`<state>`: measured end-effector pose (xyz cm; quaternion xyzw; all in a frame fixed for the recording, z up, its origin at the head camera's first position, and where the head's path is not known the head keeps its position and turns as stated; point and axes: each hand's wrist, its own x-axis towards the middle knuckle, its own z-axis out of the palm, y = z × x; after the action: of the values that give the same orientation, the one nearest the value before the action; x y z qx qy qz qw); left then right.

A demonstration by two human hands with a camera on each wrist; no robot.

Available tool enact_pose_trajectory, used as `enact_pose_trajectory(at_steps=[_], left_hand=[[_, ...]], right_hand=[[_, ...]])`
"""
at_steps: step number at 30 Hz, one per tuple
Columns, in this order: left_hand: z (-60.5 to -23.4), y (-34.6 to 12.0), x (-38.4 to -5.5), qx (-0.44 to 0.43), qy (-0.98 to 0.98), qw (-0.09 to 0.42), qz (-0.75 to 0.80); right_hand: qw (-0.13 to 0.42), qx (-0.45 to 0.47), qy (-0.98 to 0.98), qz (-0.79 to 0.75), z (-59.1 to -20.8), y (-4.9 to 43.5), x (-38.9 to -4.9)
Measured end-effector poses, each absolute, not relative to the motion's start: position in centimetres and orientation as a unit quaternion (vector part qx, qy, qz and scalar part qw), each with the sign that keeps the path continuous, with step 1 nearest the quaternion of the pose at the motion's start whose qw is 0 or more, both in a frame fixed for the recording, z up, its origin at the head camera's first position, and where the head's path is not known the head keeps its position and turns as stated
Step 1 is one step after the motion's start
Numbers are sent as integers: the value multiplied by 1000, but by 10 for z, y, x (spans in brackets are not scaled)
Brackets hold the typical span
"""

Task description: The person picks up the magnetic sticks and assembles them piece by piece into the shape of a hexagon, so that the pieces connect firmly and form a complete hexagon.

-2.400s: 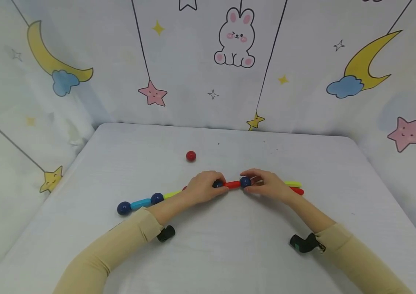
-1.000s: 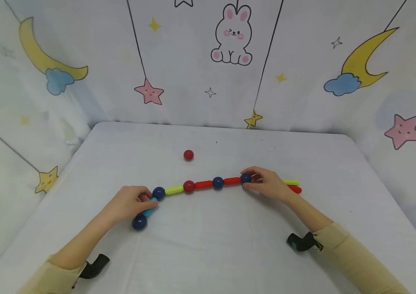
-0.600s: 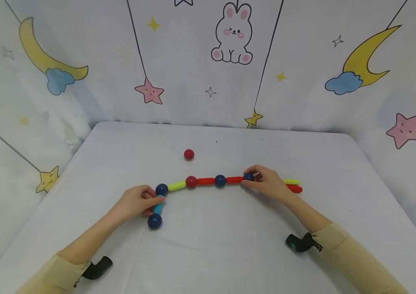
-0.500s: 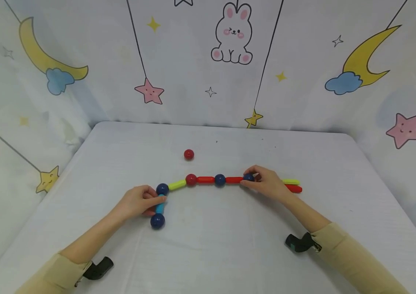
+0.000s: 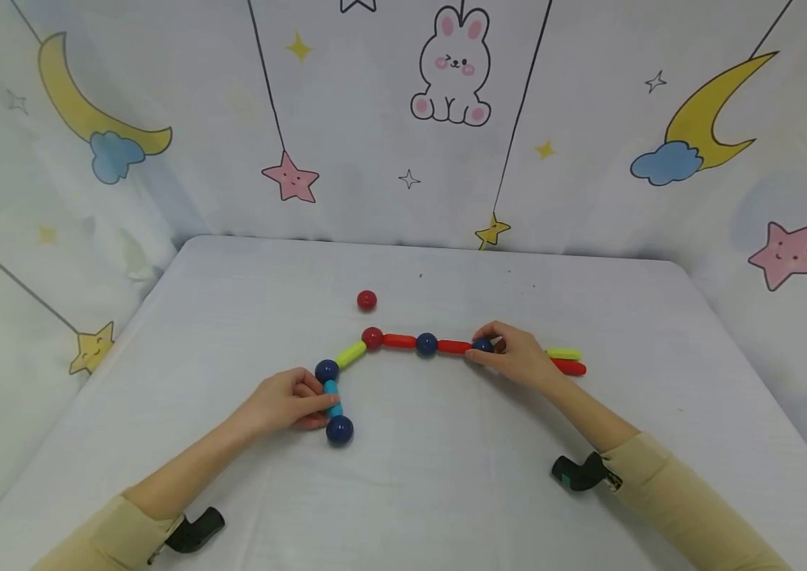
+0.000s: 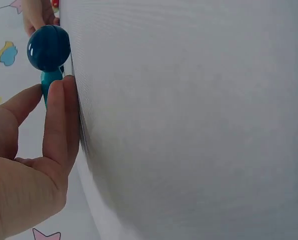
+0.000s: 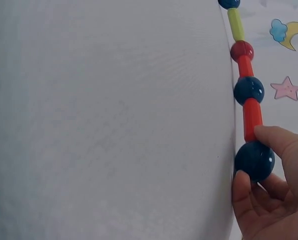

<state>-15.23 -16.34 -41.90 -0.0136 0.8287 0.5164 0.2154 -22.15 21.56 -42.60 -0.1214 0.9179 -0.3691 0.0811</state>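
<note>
A chain of balls and rods, like magnetic building pieces, bends across the white table. My left hand (image 5: 292, 403) pinches the light blue rod (image 5: 333, 396) at its left end, between two dark blue balls. Above it, a yellow-green rod (image 5: 351, 354) slants up to a red ball (image 5: 372, 338). From there a red rod (image 5: 399, 341), a dark blue ball (image 5: 426, 344) and another red rod (image 5: 454, 347) run rightward. My right hand (image 5: 515, 354) holds the chain's end ball (image 7: 255, 161), dark blue, with the thumb at the rod's end in the right wrist view.
A loose red ball (image 5: 367, 300) lies behind the chain. To the right of my right hand, a loose yellow-green rod (image 5: 564, 354) and a red rod (image 5: 570, 367) lie side by side, partly hidden. A patterned cloth (image 5: 346, 103) hangs behind the table (image 5: 403, 492).
My left hand has let go near the chain's middle, taken the light blue rod and swung that end toward me and rightward. The chain now bends. My right hand stays at the end ball.
</note>
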Motion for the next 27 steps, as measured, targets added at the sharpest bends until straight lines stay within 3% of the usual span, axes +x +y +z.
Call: enact_pose_trajectory(at_steps=[11, 18, 23, 27], left_hand=[[-420, -155, -145, 158, 884, 148, 415], [-413, -145, -144, 308, 909, -1, 280], [-410, -139, -149, 432, 876, 5, 215], [-412, -137, -151, 468, 864, 12, 189]], right_hand=[[85, -129, 913, -378, -427, 217, -222], [101, -127, 909, -385, -424, 217, -225], [100, -128, 909, -385, -423, 215, -230], [93, -135, 914, -370, -424, 212, -234]])
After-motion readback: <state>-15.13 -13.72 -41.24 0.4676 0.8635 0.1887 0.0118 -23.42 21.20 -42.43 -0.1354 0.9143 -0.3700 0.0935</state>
